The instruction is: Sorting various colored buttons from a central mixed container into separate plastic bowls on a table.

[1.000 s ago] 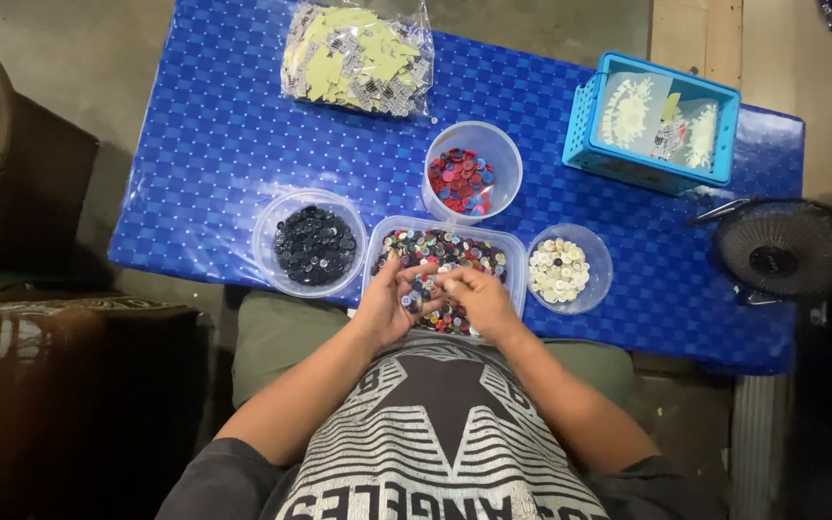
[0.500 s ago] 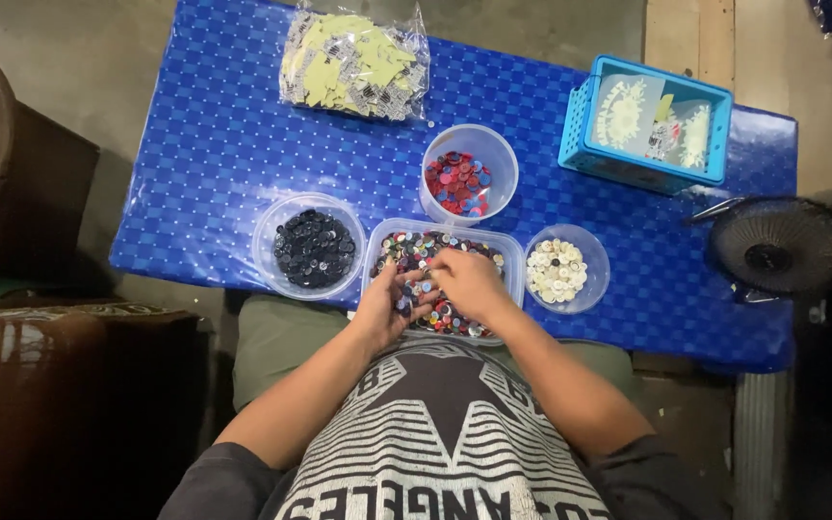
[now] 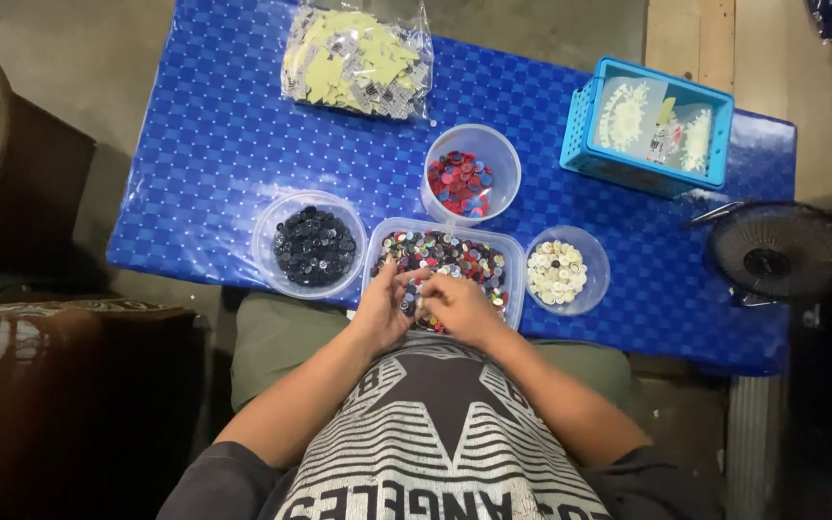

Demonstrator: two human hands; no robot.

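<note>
Hands are working over a rectangular clear tray of mixed buttons (image 3: 455,255) at the near edge of a blue checked tablecloth (image 3: 195,164). Left hand (image 3: 384,306) is reaching in with fingers curled narrow, while the right hand (image 3: 456,306) is lying just beside it, fingers bent over the buttons; whether either is pinching one is too small to tell. Forearms are angling in from both sides. Round tubs of black buttons (image 3: 313,247), red buttons (image 3: 461,181) and cream buttons (image 3: 557,272) are flanking the tray. A plastic bag of pale cards (image 3: 358,58) and a blue basket (image 3: 649,125) are sitting farther back, with a small black fan (image 3: 780,252) at the table's right end.
</note>
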